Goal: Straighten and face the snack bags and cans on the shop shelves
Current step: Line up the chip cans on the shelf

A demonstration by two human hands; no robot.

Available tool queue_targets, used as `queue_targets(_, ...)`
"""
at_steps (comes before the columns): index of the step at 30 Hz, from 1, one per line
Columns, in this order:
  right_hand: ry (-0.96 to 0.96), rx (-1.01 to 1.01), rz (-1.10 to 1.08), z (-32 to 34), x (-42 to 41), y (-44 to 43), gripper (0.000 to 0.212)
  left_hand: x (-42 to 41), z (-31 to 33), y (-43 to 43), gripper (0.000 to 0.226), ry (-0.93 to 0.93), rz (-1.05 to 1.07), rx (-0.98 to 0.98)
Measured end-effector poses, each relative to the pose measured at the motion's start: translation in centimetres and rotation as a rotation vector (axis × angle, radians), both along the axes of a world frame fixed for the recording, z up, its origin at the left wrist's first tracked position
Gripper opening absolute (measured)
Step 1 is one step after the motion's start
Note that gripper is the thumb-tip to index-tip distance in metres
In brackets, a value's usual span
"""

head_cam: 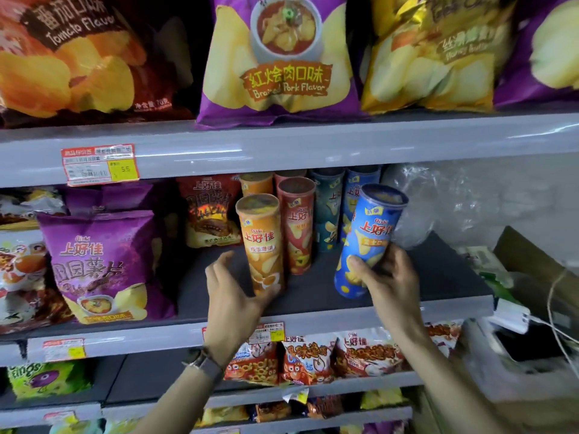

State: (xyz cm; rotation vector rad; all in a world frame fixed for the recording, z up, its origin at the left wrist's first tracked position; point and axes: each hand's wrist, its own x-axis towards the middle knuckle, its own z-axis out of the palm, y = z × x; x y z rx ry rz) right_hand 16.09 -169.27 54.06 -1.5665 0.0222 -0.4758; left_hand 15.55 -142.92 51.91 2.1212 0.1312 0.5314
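The blue can is on the middle shelf, leaning hard to the right with its base near the front edge, and the right hand has its fingers wrapped round the lower half. The left hand is loose and spread by the foot of the upright orange can, gripping nothing. My worry: with such a low grip, the tilted can could swing into the orange or red can and knock them over.

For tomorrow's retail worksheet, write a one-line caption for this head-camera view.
Right hand grips a tilted blue can while the open left hand touches the base of the upright orange can.
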Motion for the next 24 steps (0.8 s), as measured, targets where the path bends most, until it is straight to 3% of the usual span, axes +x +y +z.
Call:
queue_targets(4,0.017,-0.079,-0.048,-1.1,3.1,-1.6,0.044,1.8,0.1,0.0,0.084,0.093,-0.056,0.001)
queue_targets(10,0.021,-0.191,-0.125,-2.2,6.0,-2.5,0.046,4.1,-0.3,0.4,0.060,0.086,-0.041,-0.007)
queue_targets(16,0.038,-0.232,-0.136,-2.9,7.9,-2.4,0.062,6.0,-0.5,0.8,0.061,0.072,-0.009,-0.021)
queue_targets(24,0.123,-0.440,-0.147,-4.8,8.1,-3.3,0.059,5.2,-0.4,0.1,0.065,-0.022,0.040,-0.085)
